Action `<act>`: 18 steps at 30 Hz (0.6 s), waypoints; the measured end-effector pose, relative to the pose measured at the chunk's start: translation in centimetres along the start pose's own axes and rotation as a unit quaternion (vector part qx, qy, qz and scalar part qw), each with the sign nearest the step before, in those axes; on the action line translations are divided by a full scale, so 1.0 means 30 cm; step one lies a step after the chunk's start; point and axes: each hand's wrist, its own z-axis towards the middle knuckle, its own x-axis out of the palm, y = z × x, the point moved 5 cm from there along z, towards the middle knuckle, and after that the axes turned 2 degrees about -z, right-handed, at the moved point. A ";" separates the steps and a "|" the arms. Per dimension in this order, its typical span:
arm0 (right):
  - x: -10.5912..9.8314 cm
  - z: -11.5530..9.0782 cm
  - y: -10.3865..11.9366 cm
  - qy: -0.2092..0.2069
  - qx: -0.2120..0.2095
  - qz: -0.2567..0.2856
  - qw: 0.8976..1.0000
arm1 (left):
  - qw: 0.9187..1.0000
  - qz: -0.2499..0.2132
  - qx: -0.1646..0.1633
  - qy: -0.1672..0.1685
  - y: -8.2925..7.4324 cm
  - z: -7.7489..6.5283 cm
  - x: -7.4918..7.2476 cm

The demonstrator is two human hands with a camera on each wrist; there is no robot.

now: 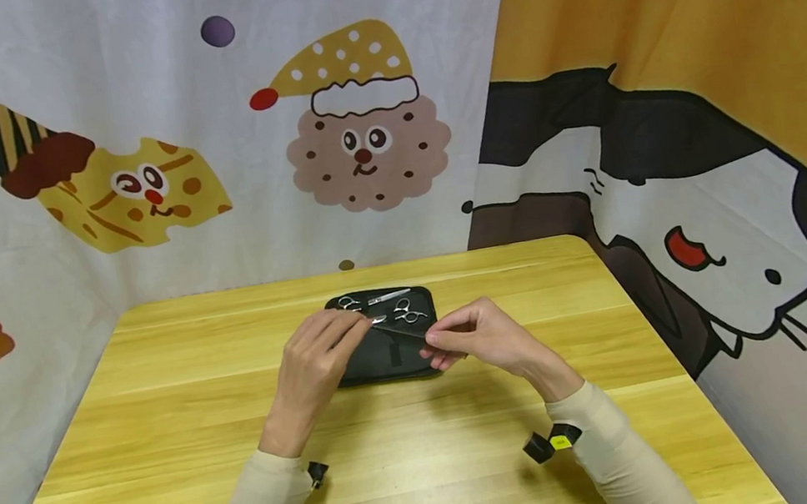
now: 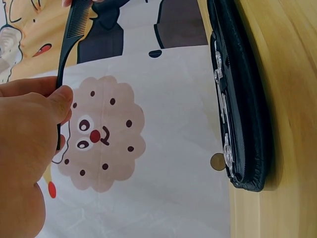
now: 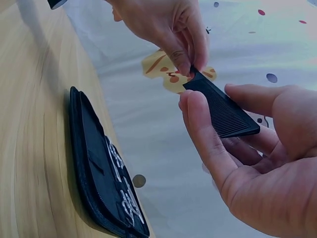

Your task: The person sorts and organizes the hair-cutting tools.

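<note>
Between both hands hangs a black tail comb [image 3: 229, 111], held above an unzipped black case [image 1: 365, 366]. My left hand [image 1: 315, 368] pinches its thin handle between thumb and fingers, as the left wrist view shows. At the toothed end, my right hand [image 1: 485, 338] holds the comb with thumb and finger on opposite sides. Silver scissors [image 1: 408, 313] lie in the case, and more metal handles [image 1: 348, 302] show at its far left, partly behind the left hand.
The case rests on a wooden table [image 1: 413, 452] towards its far edge. Printed cloth [image 1: 164, 88] with cartoon figures hangs behind the table and along its sides. A small dark camera [image 1: 548, 443] is strapped at the right wrist.
</note>
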 end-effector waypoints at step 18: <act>0.018 -0.006 0.027 -0.007 -0.114 -0.167 0.979 | 0.999 0.025 -0.022 0.035 0.014 -0.002 -0.008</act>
